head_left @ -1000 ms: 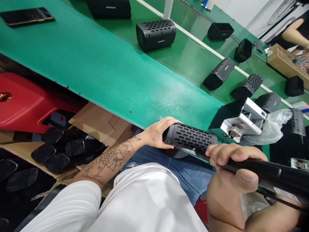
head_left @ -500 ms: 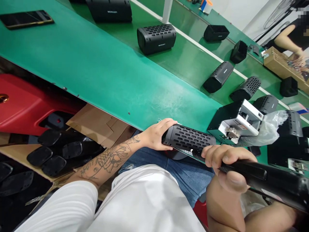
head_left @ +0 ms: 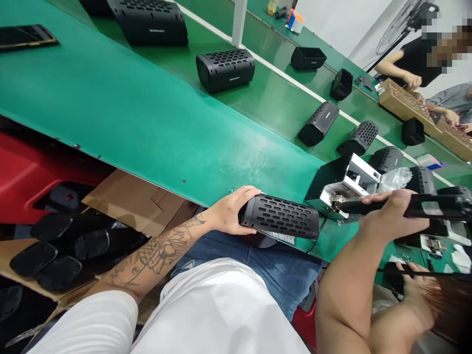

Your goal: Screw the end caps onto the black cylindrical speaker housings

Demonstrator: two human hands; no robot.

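Observation:
My left hand point(head_left: 238, 211) is closed around the left end of a black speaker housing point(head_left: 282, 216) with a slotted grille, which lies at the front edge of the green bench. In my right hand point(head_left: 387, 214) is a black electric screwdriver point(head_left: 416, 205), held nearly level. Its tip reaches the front of a screw feeder point(head_left: 341, 184), a black and silver box at the right. My right fingers are partly hidden behind the screwdriver and my wrist.
Several similar housings, one of them here point(head_left: 225, 71), stand on the green line behind. A phone point(head_left: 27, 38) lies far left. Below left, a carton holds black parts point(head_left: 55, 228). A co-worker's hand point(head_left: 416, 290) is close on the right; other people work beyond at cardboard trays point(head_left: 405, 105).
My right hand has carried the screwdriver up and away from the housing to the screw feeder. The left hand keeps its grip on the housing. The view has shifted slightly.

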